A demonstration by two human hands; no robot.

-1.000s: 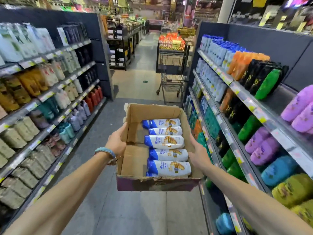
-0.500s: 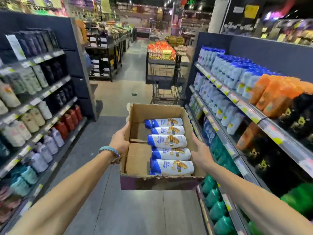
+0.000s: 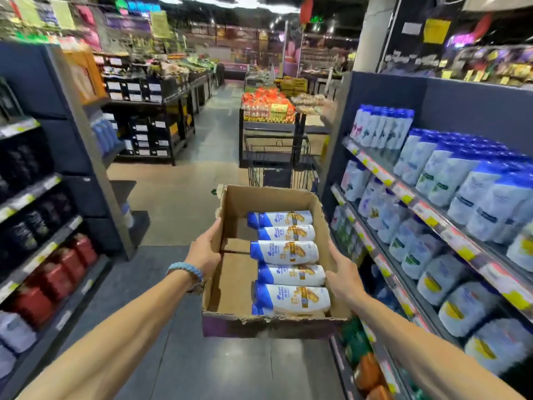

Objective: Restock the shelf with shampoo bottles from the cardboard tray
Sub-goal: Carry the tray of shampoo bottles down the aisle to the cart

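I hold a brown cardboard tray [image 3: 235, 287] in front of me over the aisle floor. Several white shampoo bottles [image 3: 285, 252] with blue caps lie on their sides in a row along its right half; its left half is bare cardboard. My left hand [image 3: 204, 252] grips the tray's left wall, a blue bracelet on that wrist. My right hand [image 3: 343, 275] grips the right wall. The shelf [image 3: 409, 197] on my right carries rows of similar white and blue bottles.
A shopping cart [image 3: 278, 163] stands ahead in the aisle, just beyond the tray. Left shelving [image 3: 43, 255] holds dark, red and white bottles. Grey aisle floor [image 3: 173, 356] runs between the two shelf units. Produce stands lie further back.
I have moved forward along the aisle with the tray; the right-hand shelf section beside me has shifted from coloured sponges to white and blue bottles. Both hands keep their grip.
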